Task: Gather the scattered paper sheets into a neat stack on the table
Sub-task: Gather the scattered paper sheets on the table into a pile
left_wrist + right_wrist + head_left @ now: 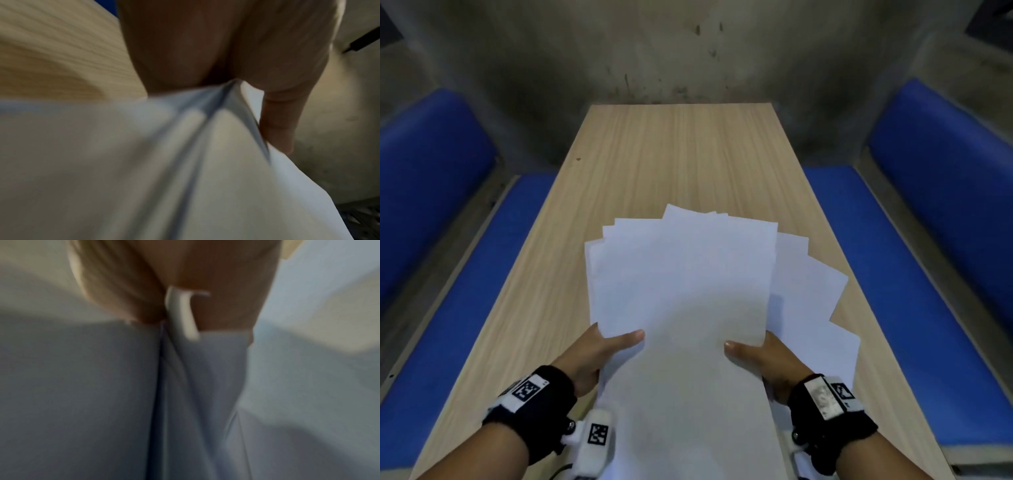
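Sheets [681, 291] gathered but fanned, corners splayed — held above the table [671, 154], near its front edge. Left hand [602, 353] and right hand [763, 356] each pinch a side. Left to do: squaring edges, setting down.

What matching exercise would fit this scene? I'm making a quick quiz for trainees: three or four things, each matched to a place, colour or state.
Column one:
1. paper sheets
2. table
3. benches
4. left hand

Column two:
A. blue, on either side of the table
B. light wood grain
C. white, fanned out unevenly
D. thumb on top of the sheets' left edge

Pairs: 1-C, 2-B, 3-A, 4-D
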### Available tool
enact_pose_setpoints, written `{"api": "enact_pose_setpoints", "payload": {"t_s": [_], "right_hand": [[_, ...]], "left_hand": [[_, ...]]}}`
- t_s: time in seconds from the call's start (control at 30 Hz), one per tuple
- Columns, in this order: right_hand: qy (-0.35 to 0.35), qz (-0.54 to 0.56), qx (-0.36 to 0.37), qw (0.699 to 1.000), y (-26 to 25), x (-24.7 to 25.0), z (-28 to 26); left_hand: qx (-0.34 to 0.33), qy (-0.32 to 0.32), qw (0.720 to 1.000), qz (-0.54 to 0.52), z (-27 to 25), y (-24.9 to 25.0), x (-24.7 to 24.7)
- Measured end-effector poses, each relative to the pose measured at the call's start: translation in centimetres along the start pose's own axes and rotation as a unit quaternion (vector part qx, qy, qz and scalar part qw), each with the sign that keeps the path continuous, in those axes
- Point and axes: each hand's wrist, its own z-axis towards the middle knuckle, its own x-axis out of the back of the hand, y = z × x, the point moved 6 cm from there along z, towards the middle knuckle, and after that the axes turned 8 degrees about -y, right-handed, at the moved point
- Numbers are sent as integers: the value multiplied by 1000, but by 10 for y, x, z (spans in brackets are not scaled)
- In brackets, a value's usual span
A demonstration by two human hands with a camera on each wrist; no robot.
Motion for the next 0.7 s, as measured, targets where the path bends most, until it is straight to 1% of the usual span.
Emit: {"api": "enact_pose_setpoints", "payload": {"t_s": [0.1, 0.17, 0.23, 0.27, 0.33, 0.37, 0.4, 0.43, 0.47, 0.5, 0.53, 0.57, 0.6, 0.63, 0.67, 0.7], "right_hand": [[-19, 11, -13, 1000, 12, 4, 3], [-12, 32, -18, 999, 19, 13, -3], [36, 65, -22, 997, 31, 30, -12], [72, 85, -26, 993, 36, 40, -20], [150, 113, -24, 982, 50, 65, -33], [190, 108, -25, 975, 56, 80, -41], [237, 103, -37, 965, 62, 94, -49], [273, 94, -47, 956, 68, 110, -58], [303, 81, -67, 947, 72, 123, -66], [321, 71, -79, 941, 76, 134, -72], [346, 69, -90, 931, 77, 141, -79], [363, 76, -93, 924, 82, 149, -83], [377, 83, -98, 917, 85, 154, -85], [381, 87, -101, 915, 89, 155, -85], [384, 84, -105, 913, 91, 154, -83], [381, 85, -112, 914, 93, 152, -78]], "left_hand": [[-10, -14, 999, 45, 9, 0, -11], [-20, -26, 998, 52, 13, 2, -22], [-26, -57, 997, 36, 18, 3, -44], [-24, -78, 996, 28, 20, 4, -56], [-2, -124, 992, 34, 26, 3, -78], [10, -125, 991, 40, 31, 3, -81], [21, -106, 993, 51, 38, 2, -80], [29, -61, 994, 89, 47, -3, -72], [36, 3, 986, 164, 56, -6, -60], [48, 53, 961, 269, 66, -11, -48], [68, 74, 920, 378, 73, -17, -42], [89, 78, 871, 477, 78, -24, -39], [107, 73, 825, 551, 83, -32, -40], [113, 66, 789, 600, 85, -39, -43], [111, 58, 766, 631, 85, -46, -48], [104, 49, 753, 648, 84, -52, -53]]}}
